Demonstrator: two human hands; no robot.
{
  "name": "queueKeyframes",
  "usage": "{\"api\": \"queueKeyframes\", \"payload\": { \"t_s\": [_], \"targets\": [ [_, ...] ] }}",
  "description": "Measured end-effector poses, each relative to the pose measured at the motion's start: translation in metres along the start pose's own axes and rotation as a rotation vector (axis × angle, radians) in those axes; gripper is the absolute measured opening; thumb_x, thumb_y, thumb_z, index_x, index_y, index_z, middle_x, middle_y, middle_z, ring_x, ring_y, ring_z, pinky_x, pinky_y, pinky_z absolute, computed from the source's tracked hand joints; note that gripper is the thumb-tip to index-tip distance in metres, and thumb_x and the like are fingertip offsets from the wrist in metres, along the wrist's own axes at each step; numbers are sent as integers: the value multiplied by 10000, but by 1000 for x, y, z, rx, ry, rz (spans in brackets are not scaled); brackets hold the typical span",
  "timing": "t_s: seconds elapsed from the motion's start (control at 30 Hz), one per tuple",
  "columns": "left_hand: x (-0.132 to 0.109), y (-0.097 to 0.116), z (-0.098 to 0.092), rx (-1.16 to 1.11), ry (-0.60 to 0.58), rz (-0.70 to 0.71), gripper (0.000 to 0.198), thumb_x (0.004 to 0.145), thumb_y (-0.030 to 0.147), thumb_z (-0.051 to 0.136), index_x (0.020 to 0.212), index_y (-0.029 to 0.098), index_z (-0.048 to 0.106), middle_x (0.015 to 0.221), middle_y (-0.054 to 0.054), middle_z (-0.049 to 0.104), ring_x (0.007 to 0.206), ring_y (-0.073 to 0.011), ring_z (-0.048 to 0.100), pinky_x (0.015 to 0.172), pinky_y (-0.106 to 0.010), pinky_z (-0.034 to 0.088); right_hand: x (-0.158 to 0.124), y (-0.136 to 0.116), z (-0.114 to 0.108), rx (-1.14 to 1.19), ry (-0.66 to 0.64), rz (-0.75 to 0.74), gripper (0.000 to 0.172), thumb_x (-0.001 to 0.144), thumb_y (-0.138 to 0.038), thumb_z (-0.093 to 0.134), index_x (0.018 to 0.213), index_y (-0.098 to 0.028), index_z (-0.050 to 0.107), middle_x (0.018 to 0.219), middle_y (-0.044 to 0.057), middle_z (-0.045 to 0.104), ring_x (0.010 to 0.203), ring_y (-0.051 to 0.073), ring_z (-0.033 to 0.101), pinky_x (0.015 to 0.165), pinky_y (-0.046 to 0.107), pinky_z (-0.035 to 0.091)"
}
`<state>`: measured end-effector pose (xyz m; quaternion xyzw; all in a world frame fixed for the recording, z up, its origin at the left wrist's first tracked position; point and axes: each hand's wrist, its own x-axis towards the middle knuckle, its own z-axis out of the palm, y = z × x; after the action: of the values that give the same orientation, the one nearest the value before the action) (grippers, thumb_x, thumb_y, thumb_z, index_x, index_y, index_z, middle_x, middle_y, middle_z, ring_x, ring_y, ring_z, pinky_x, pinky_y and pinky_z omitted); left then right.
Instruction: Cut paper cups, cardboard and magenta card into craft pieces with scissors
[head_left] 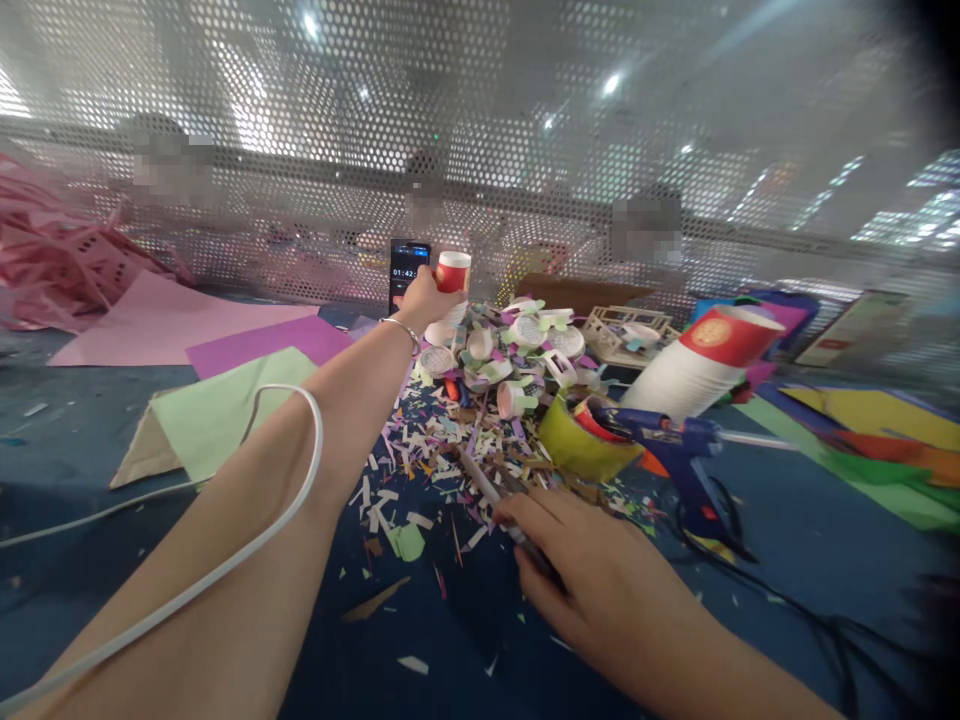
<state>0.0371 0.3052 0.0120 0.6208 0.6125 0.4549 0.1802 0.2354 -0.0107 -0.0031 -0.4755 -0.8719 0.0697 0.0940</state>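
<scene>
Paper scraps make a messy heap on the dark blue tabletop. Behind the heap, the left hand is stretched out by a red and white cup stack. Its thumb lies across the front of the stack and its fingers are bent, but I cannot tell if they have closed on it. A black phone stands just left of that stack, also behind the heap.

At the near edge of the heap, the right hand is wrapped around a long grey tool. The tip points into the scraps, and I cannot tell what kind of tool it is.

Bits of cut white cups are piled along the back of the heap. On its right side are a yellow-green ring and a blue glue gun. Another cup stack leans over, farther right of the heap. To the left of the heap lie a light green sheet, a purple sheet and a pink sheet.
</scene>
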Motion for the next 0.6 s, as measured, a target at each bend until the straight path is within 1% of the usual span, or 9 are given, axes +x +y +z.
{"api": "queueKeyframes", "payload": {
  "t_s": [0.07,0.13,0.2,0.3,0.4,0.47,0.53,0.6],
  "targets": [
    [2,1,0,-15,15,-1,583,709,422,824,1152,204,513,1157,-162,663,1147,-365,613,998,-500,390,0,0,0,-3,4,-1,324,883,-149,436,1120,-217,646,980,87,695,867,271,664,716,427,512],
    [3,2,0,-32,26,1,608,703,409,835,1167,191,508,1155,-171,653,1166,-377,600,1000,-507,388,1,0,0,-9,10,-1,326,882,-149,434,1121,-215,646,977,88,695,863,270,662,713,423,510],
    [4,4,-1,-53,38,11,620,697,383,845,1172,175,505,1163,-175,644,1164,-370,600,991,-495,404,2,0,0,-11,16,-4,330,879,-149,437,1124,-215,647,974,90,694,857,266,658,708,415,506],
    [4,10,-5,-93,74,41,607,698,369,846,1159,171,504,1182,-152,637,1136,-328,610,992,-466,416,3,1,1,-5,14,-5,337,879,-150,440,1135,-217,648,982,92,692,853,259,655,715,412,505],
    [1,20,-15,-142,113,91,552,772,357,796,1180,157,483,1204,-124,627,1142,-260,602,1026,-422,388,1,1,0,5,2,4,341,890,-158,434,1155,-218,641,997,91,686,872,263,656,729,426,511],
    [-4,28,-22,-183,134,127,516,823,343,758,1204,163,460,1235,-107,614,1145,-224,597,1028,-385,393,0,0,-1,0,-7,-5,339,892,-164,437,1159,-218,639,1007,91,684,896,273,656,742,438,515],
    [-12,36,-30,-220,145,153,508,844,345,748,1226,196,448,1260,-91,605,1140,-225,601,1019,-385,434,-1,-1,-4,-16,-26,2,327,891,-164,443,1143,-217,645,989,89,685,881,272,656,733,435,515],
    [-28,42,-35,-247,119,171,497,859,328,742,1245,219,448,1240,-83,619,1124,-229,612,993,-392,483,-1,-2,-6,-33,-39,13,331,896,-166,450,1163,-215,639,995,89,687,881,272,660,734,433,517]
  ]
}}
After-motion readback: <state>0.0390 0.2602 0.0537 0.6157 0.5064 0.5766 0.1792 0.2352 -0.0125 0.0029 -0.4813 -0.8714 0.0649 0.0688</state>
